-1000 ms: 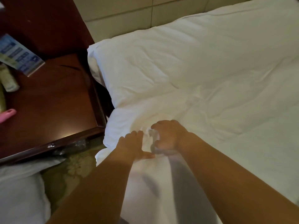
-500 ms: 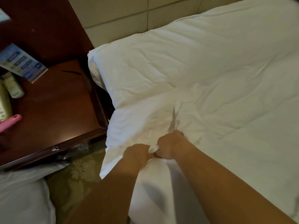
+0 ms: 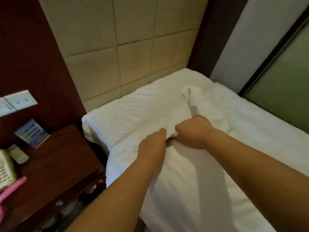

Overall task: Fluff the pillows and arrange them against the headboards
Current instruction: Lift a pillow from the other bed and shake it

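- A moment ago both hands sat low on the white bedding with the headboard (image 3: pixel 133 52) barely in sight; now the fabric has been drawn up toward the headboard, and a fold (image 3: pixel 187 96) has flipped over near its foot.
- The left hand (image 3: pixel 153 146) and the right hand (image 3: pixel 194 133) are both clenched on a bunch of white cloth, knuckles nearly touching.
- The pillow (image 3: pixel 127 114) lies flat at the base of the headboard, its near edge under the gathered cloth (whether they grip the pillow's cover or the duvet, I cannot tell).
- My reading: this is uncovering or plumping; the pillow is not yet stood against the headboard.
- Cloth is soft, creased cotton, puffy and rounded; the headboard is padded beige squares with stitched seams.
- Left of the headboard stands a glossy dark wood nightstand (image 3: pixel 55 158).
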Demonstrator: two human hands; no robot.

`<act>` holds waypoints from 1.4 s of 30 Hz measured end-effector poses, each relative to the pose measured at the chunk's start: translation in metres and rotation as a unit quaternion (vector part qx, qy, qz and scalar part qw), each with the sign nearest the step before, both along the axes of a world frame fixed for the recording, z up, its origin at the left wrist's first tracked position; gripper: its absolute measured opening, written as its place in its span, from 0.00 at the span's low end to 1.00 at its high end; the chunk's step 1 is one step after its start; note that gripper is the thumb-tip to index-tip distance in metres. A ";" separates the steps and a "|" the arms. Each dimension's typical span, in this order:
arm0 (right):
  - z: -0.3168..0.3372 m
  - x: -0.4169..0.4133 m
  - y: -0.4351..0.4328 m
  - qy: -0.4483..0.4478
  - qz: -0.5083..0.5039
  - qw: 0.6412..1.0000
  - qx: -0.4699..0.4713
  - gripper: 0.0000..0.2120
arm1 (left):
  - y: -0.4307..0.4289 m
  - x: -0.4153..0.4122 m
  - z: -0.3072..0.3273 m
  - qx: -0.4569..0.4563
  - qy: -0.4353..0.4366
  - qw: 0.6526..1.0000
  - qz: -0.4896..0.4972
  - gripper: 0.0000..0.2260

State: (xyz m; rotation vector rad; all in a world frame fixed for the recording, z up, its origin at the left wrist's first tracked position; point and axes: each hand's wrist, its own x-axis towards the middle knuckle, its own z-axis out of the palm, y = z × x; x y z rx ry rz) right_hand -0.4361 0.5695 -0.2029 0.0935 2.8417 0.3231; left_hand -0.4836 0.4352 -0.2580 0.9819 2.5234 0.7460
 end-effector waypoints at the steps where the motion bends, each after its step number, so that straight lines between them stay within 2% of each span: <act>1: 0.036 0.018 0.001 0.047 -0.006 0.998 0.035 0.20 | 0.004 0.006 0.035 0.019 0.044 0.998 -0.029 0.03; 3: 0.099 0.054 0.006 0.140 -0.024 0.985 0.096 0.18 | 0.012 0.019 0.102 0.056 0.162 0.981 -0.086 0.04; 5: 0.155 0.091 0.006 0.266 -0.034 0.953 0.144 0.11 | 0.017 0.038 0.162 0.097 0.298 0.941 -0.126 0.06; 6: 0.175 0.109 0.007 0.318 -0.033 0.933 0.167 0.11 | 0.018 0.047 0.187 0.119 0.356 0.917 -0.139 0.06; 9: 0.219 0.161 -0.001 0.385 -0.048 0.899 0.204 0.14 | 0.017 0.073 0.245 0.173 0.472 0.844 -0.189 0.05; 11: 0.225 0.180 -0.011 0.400 -0.041 0.890 0.215 0.12 | 0.014 0.083 0.261 0.194 0.500 0.816 -0.213 0.07; 14: 0.210 0.188 -0.026 0.374 -0.040 0.905 0.200 0.11 | 0.002 0.095 0.255 0.151 0.496 0.824 -0.229 0.08; 17: 0.174 0.177 -0.047 0.337 -0.060 0.929 0.139 0.06 | -0.015 0.089 0.225 0.076 0.492 0.836 -0.229 0.14; 19: 0.144 0.164 -0.059 0.304 -0.074 0.948 0.067 0.10 | -0.027 0.084 0.201 0.023 0.473 0.853 -0.218 0.14; 22: 0.123 0.143 -0.069 0.338 -0.100 0.936 0.012 0.14 | -0.038 0.072 0.180 -0.002 0.452 0.874 -0.180 0.12; 25: 0.114 0.125 -0.069 0.373 -0.134 0.918 -0.025 0.17 | -0.041 0.056 0.183 -0.014 0.466 0.871 -0.155 0.11; 28: 0.106 0.110 -0.071 0.348 -0.191 0.917 -0.043 0.22 | -0.044 0.045 0.187 -0.019 0.471 0.874 -0.123 0.12; 33: 0.099 0.087 -0.078 0.310 -0.235 0.920 -0.055 0.20 | -0.058 0.025 0.188 -0.022 0.445 0.887 -0.117 0.14; 38: 0.107 0.073 -0.087 0.314 -0.240 0.917 -0.051 0.19 | -0.068 -0.004 0.198 -0.075 0.448 0.885 -0.105 0.17; 42: 0.105 0.062 -0.086 0.314 -0.237 0.918 -0.046 0.20 | -0.067 -0.025 0.196 -0.149 0.499 0.849 -0.091 0.12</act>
